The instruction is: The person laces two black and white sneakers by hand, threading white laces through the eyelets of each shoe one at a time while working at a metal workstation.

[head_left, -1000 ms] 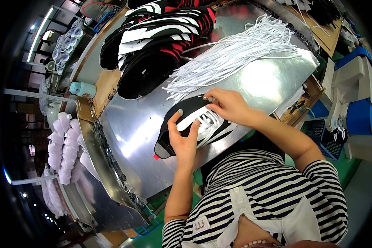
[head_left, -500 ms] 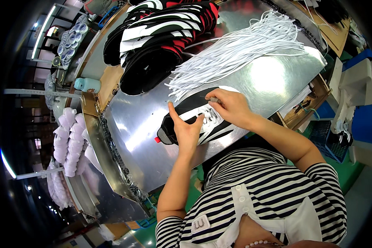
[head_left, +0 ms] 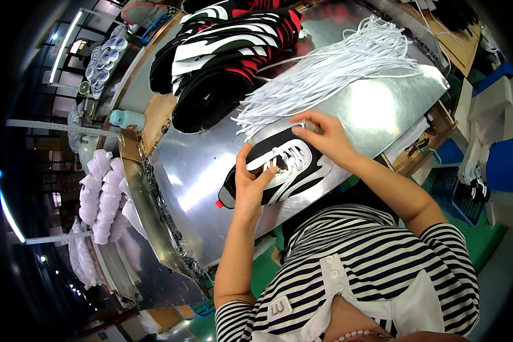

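A black and white shoe upper (head_left: pixel 271 143), with a red tab at its heel end, lies slantwise on the metal table. White shoelace (head_left: pixel 291 160) runs in several crossings over its opening, with loops toward the heel. My left hand (head_left: pixel 252 181) grips the heel half, fingers over the far side and thumb at the opening beside the lace. Just above the toe end is my right hand (head_left: pixel 328 139), thumb and forefinger pinched around a small greyish tool handle (head_left: pixel 309 126). The tool's tip cannot be made out now.
A bundle of white laces (head_left: pixel 330 71) lies beyond the shoe. Stacked black, white and red shoe uppers (head_left: pixel 228 54) stand at the far left of the metal table (head_left: pixel 196 162). A light blue bottle (head_left: pixel 128 119) sits past its left edge. Blue crates (head_left: pixel 467 199) are at right.
My right hand has lifted slightly from the laced part toward the toe end with the tool. My left fingers have drawn closer around the shoe upper, and more lace loops show.
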Available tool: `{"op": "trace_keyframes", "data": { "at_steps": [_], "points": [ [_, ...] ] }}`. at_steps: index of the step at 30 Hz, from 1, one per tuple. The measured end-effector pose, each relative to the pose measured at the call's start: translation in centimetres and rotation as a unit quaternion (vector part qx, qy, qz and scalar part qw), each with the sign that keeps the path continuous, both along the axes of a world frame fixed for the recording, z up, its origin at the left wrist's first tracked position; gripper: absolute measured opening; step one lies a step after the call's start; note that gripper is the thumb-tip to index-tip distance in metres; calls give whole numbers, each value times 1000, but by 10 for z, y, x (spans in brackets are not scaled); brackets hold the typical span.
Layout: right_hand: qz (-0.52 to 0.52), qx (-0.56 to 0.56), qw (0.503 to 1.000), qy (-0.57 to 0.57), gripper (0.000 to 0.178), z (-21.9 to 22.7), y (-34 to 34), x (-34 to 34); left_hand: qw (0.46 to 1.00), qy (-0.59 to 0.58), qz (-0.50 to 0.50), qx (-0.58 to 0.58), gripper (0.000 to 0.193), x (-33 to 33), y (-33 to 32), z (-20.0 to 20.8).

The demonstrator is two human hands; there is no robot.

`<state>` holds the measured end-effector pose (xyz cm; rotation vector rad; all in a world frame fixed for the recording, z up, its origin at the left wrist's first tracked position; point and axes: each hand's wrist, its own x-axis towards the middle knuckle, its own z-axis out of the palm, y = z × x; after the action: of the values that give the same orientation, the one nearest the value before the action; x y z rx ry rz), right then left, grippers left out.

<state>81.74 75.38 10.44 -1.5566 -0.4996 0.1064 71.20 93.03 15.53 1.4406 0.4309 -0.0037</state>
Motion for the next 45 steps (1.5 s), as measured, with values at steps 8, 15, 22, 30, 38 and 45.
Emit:
{"op": "trace_keyframes", "data": {
  "at_steps": [8, 15, 22, 30, 38, 45],
  "points": [
    [33, -168, 914, -368, 16, 8, 12, -24, 998, 30, -40, 45, 68, 5, 0, -6],
    [31, -46, 940, -336, 20, 13, 12, -41, 1000, -17, -14, 12, 48, 10, 5, -15],
    [107, -49, 968, -222, 15, 25, 12, -69, 997, -2, -11, 79, 44, 30, 3, -10],
    [106, -36, 969, 220, 18, 18, -32, -64, 959, -39, -102, 261, 56, -15, 15, 5],
    [87, -109, 967, 214, 18, 13, 7, -63, 897, -124, -91, 414, 25, -26, 4, -11],
    [26, -155, 980, 125, 19, 14, 5, -65, 902, -122, -85, 405, 19, -23, 6, -8]
  ]
}}
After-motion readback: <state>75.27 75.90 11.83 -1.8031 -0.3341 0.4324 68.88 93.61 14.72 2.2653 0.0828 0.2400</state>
